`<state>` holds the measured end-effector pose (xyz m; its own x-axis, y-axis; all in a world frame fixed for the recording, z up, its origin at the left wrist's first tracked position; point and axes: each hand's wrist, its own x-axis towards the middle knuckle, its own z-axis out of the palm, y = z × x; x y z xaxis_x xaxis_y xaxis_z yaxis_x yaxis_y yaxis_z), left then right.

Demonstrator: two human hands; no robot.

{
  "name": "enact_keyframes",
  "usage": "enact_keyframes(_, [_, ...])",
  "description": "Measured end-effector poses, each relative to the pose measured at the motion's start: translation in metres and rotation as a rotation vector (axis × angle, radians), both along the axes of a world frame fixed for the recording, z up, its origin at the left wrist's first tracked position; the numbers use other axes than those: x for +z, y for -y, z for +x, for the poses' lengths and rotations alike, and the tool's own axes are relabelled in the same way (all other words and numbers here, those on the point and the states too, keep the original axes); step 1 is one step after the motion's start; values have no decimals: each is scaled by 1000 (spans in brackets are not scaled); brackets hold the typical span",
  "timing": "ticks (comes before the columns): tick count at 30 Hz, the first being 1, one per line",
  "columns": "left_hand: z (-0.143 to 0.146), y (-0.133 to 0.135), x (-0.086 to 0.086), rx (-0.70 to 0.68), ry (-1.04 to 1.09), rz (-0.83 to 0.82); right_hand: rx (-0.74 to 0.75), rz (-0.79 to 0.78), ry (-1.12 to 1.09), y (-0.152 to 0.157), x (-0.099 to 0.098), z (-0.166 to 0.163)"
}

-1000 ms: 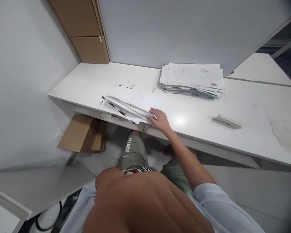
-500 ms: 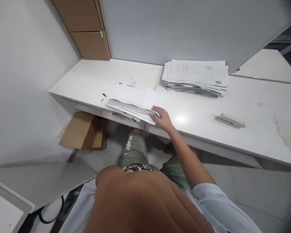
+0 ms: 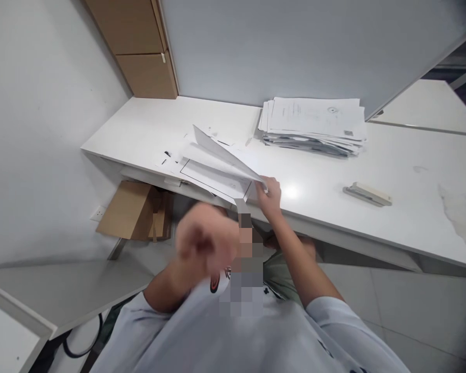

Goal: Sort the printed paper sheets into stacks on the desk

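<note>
Right hand (image 3: 269,194): fingers closed in a pinch on the near corner of the lifted sheets (image 3: 217,149), at the front edge of the desk (image 3: 372,166). Left hand (image 3: 203,241): in the air in front of the person's chest, below the desk edge and near the right hand. It is motion-blurred, so I cannot tell whether the fingers are curled or spread; nothing shows in it.

Lifted sheets: thin white paper, a few leaves together. They rise at a slant from the pinched corner to a pointed far corner up and to the left. Beneath them, loose papers (image 3: 211,178) lie flat on the desk with printed black lines, overhanging the front edge, just left of the right hand.

Desk: smooth, glossy white, with a light glare spot beside the right hand. A thick paper stack (image 3: 314,124) with ragged edges sits at the back, well apart from the hands. A flat grey and cream stapler (image 3: 367,193) lies to the right. A brown cardboard box (image 3: 133,210) stands under the desk, and a wooden cabinet (image 3: 139,46) fills the back corner.
</note>
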<state>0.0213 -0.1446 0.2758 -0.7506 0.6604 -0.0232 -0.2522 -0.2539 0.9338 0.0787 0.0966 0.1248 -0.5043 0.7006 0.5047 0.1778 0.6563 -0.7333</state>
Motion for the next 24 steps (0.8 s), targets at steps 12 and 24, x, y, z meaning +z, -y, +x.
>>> enact_keyframes(12, [-12, -52, -126, 96, 468, -157, -32, -204, -244, 10, 6, 166])
enact_keyframes(24, [-7, -88, -131, -219, 178, -337, -512, -612, -628, 0, -29, 213])
